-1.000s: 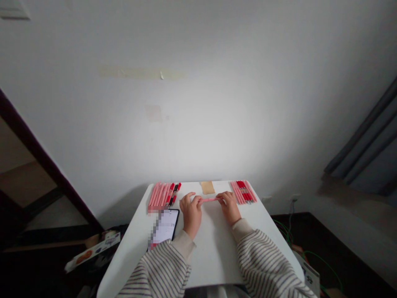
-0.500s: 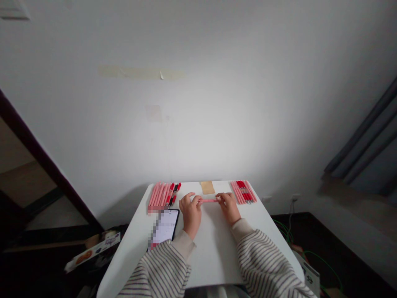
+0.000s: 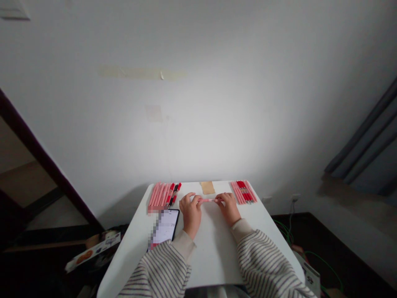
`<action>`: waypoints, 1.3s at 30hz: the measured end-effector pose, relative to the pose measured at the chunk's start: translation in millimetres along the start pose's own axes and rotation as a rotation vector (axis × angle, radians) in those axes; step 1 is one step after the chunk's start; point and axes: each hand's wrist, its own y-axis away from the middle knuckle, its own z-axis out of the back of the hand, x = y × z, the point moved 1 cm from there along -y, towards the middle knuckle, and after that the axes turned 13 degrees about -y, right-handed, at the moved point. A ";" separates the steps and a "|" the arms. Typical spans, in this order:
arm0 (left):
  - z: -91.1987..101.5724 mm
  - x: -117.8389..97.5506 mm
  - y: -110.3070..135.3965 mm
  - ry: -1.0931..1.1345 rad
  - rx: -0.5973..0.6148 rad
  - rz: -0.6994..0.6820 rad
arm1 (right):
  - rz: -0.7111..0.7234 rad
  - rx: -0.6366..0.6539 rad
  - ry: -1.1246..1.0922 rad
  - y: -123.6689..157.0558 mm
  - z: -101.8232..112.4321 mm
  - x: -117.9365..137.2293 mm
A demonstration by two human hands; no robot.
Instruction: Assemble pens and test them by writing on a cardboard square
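Note:
My left hand [image 3: 191, 212] and my right hand [image 3: 228, 205] rest on the white table [image 3: 211, 248], each pinching one end of a pink pen [image 3: 208, 200] held level between them. A row of pink pens [image 3: 159, 194], with a few red and black ones at its right side, lies at the table's far left. Another row of pink and red pens [image 3: 243, 191] lies at the far right, just beyond my right hand.
A phone [image 3: 164, 228] with a lit screen lies left of my left hand. A small tan patch [image 3: 207, 187] sits at the table's far edge by the wall. Boxes [image 3: 93, 249] and green cables [image 3: 310, 256] are on the dark floor either side.
The hands have drawn slightly closer together along the pen; otherwise nothing has moved.

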 end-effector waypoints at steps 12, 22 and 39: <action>-1.1 0.8 -0.5 -0.018 0.007 0.019 | 0.010 -0.015 -0.030 0.0 4.2 4.1; -0.2 0.8 -0.7 0.010 0.010 0.005 | -0.003 0.003 0.013 -0.6 3.5 4.1; -4.0 2.3 -0.3 -0.002 -0.017 0.007 | 0.026 -0.032 0.046 -1.1 5.2 1.7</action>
